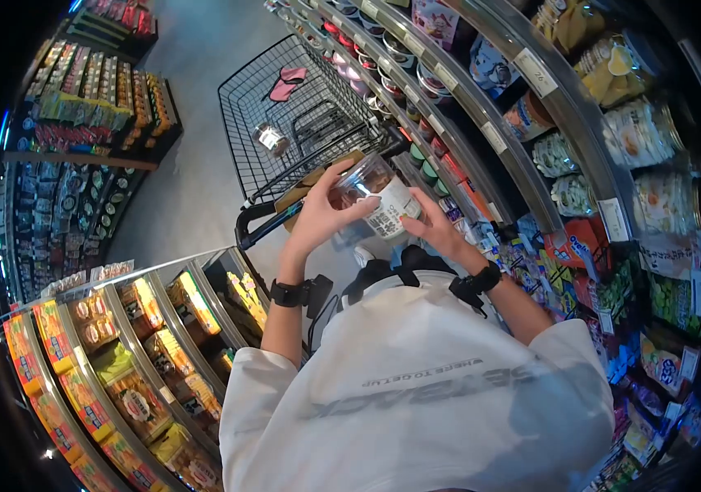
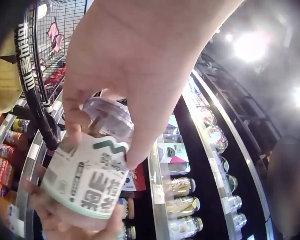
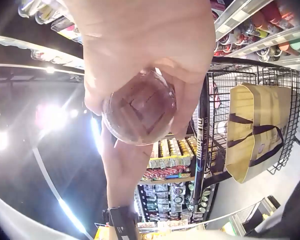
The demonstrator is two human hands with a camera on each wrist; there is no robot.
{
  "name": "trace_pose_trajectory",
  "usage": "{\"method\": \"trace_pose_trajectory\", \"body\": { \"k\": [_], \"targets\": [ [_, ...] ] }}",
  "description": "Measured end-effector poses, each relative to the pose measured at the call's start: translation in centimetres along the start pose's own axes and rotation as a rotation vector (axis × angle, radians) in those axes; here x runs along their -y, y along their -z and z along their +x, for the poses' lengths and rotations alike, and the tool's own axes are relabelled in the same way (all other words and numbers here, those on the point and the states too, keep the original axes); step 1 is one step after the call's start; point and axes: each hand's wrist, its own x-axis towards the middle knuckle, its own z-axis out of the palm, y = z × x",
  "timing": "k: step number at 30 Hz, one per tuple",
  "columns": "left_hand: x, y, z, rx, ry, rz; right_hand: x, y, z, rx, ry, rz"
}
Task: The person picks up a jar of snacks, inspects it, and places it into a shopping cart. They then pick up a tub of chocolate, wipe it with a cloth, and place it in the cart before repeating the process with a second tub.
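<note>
A clear plastic jar (image 1: 387, 205) with a white printed label and brown contents is held tilted in front of the body. My left hand (image 1: 321, 211) grips it at the lid end, thumb lying over the label. On the other end my right hand (image 1: 435, 227) holds the base between thumb and fingers. In the left wrist view, large dark characters stand out on the jar's label (image 2: 87, 175), with right-hand fingers (image 2: 57, 222) beneath. The right wrist view shows the jar's round transparent base (image 3: 140, 107) below my right palm.
A black wire shopping cart (image 1: 239, 107) stands ahead, with another jar (image 1: 270, 138) and a pink item (image 1: 287, 84) inside. A tan bag (image 3: 242, 135) with dark handles is in the cart. Stocked shelves (image 1: 531, 156) line the right; a packaged-snack display (image 1: 121, 353) stands left.
</note>
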Motion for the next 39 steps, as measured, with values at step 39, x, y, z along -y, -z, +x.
{"method": "trace_pose_trajectory", "body": {
  "k": [39],
  "targets": [
    [5.9, 8.8, 0.7, -0.320, -0.295, 0.943, -5.4, 8.8, -4.5, -0.868, 0.309, -1.024]
  ]
}}
